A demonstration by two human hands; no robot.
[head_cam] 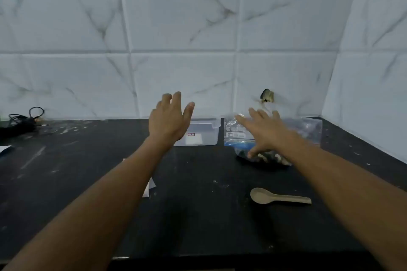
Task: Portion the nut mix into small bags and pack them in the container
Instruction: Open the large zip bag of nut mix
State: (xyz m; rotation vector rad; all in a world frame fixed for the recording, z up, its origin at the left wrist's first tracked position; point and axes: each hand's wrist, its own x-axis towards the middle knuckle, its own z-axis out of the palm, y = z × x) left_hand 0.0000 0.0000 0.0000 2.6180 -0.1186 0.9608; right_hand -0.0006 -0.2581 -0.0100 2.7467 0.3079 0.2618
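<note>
Both hands are reaching forward over the black counter [198,215] with fingers spread and holding nothing. The left hand [168,121], just left of the frame's center, is hovering with its fingers straight and apart in front of the clear plastic container [202,132], which is standing against the tiled wall [198,28]. The right hand [264,134], right of center, is stretching with its fingers fanned out over the clear zip bags [237,132] and the bag of nut mix [268,158]; whether the fingers are touching the plastic cannot be told. The nut mix is lying just below this hand, partly hidden by the wrist, right of the container. More clear plastic [308,127] is showing beyond the hand toward the right corner. A pale spoon [277,197] is lying on the counter in the lower right, near the right forearm. A white scrap of paper [150,187] is peeking out beside the left forearm. A black cable [24,119] is sitting coiled at the far left edge.
</note>
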